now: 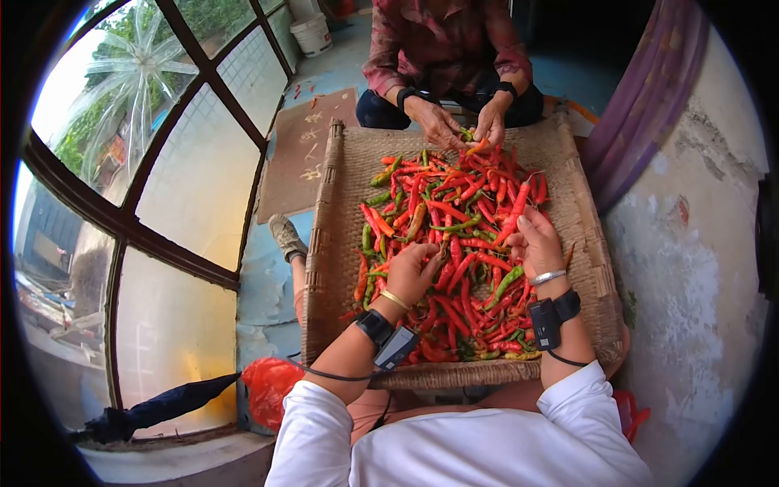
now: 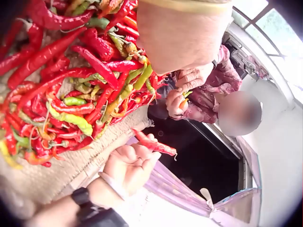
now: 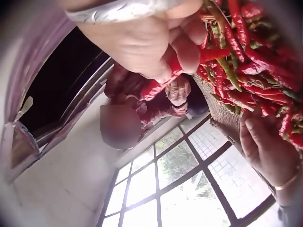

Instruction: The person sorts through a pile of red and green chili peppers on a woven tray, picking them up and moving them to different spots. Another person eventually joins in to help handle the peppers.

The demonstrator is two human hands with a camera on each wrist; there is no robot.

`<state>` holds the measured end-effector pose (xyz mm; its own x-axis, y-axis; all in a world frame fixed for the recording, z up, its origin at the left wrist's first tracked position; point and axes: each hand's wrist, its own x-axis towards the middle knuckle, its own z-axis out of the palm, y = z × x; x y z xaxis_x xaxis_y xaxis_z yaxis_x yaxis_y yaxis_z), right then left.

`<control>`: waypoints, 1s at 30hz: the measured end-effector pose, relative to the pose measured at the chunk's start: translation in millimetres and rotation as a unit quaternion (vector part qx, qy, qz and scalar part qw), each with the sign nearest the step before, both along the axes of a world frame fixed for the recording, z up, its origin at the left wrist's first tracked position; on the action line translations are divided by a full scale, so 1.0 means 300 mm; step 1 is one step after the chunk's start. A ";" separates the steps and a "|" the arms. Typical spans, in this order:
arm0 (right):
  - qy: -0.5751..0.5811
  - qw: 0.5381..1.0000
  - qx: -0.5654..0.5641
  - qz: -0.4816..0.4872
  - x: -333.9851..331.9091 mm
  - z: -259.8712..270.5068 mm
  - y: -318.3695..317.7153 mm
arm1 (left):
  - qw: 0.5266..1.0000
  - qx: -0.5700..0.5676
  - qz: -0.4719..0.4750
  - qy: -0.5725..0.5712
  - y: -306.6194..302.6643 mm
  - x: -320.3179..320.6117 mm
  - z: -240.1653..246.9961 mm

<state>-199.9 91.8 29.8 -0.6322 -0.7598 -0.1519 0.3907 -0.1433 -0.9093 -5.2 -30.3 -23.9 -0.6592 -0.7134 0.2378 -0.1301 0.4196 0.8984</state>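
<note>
Wearing white top, closest. Working over woven tray, near rim just short of both hands. Pinching 1 red chili in R hand, thumb vs. fingers, held up at R side of heap. Reaching to heap w/ L hand, fingers bent, tips close to pods; can't tell if gripping any. Heaped under, betw. & beyond hands: chili heap, mostly red, some green.

Technique (judged): keep R pinch light so skin won't split; rotate pod to check all sides. Pick w/ L fingertips from top layer, don't dig, else stems may snag.

Past both hands, at tray's far side: other person's hands, fingering green/orange chilies. Farthest, beyond L hand: white bucket.
</note>
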 end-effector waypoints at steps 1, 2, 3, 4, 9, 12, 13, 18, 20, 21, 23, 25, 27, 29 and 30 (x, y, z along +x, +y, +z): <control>-0.035 0.997 0.007 -0.064 -0.011 -0.008 0.004 | 0.977 -0.206 -0.015 -0.058 -0.001 0.002 -0.007; -0.037 0.997 0.011 -0.072 -0.021 -0.016 0.006 | 0.977 -0.203 -0.023 -0.059 0.008 0.001 0.005; -0.066 0.995 0.037 -0.069 -0.035 -0.035 0.008 | 0.973 -0.204 -0.037 -0.102 0.019 -0.002 0.017; -0.097 0.991 0.067 -0.066 -0.045 -0.054 0.016 | 0.967 -0.202 -0.051 -0.146 0.033 -0.002 0.017; -0.021 0.989 0.092 0.110 -0.020 -0.045 0.005 | 0.925 -0.231 -0.137 -0.268 0.031 -0.003 -0.006; 0.071 0.973 0.153 0.160 0.008 -0.044 -0.001 | 0.924 -0.239 -0.181 -0.238 0.057 -0.010 -0.025; 0.169 0.949 0.201 0.176 0.020 -0.045 -0.004 | 0.925 -0.245 -0.140 -0.256 0.076 -0.017 -0.024; 0.369 0.855 0.265 0.249 0.059 -0.109 -0.023 | 0.914 -0.239 -0.065 -0.321 0.094 -0.052 -0.038; 0.411 0.837 0.259 0.252 0.074 -0.144 -0.027 | 0.921 -0.232 -0.064 -0.306 0.090 -0.053 -0.037; 0.476 0.802 0.270 0.239 0.080 -0.155 -0.029 | 0.927 -0.225 -0.063 -0.292 0.089 -0.052 -0.036; 0.539 0.762 0.280 0.225 0.090 -0.163 -0.031 | 0.944 -0.216 -0.051 -0.244 0.091 -0.045 -0.036; 0.569 0.737 0.274 0.239 0.094 -0.163 -0.028 | 0.958 -0.206 -0.042 -0.194 0.092 -0.044 -0.036; 0.550 0.750 0.267 0.251 0.089 -0.138 -0.032 | 0.967 -0.218 -0.056 -0.116 0.087 -0.041 -0.017; 0.530 0.763 0.260 0.264 0.093 -0.096 -0.030 | 0.978 -0.147 -0.056 -0.140 0.088 -0.039 0.027; 0.538 0.761 0.254 0.260 0.100 -0.069 -0.024 | 0.982 -0.075 -0.055 -0.165 0.090 -0.037 0.048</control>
<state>-170.0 84.5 9.0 -0.2327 -0.9655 -0.1167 -0.7350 0.2532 -0.6290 -16.2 -3.3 -9.5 -0.7894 -0.6065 0.0947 -0.3503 0.5717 0.7420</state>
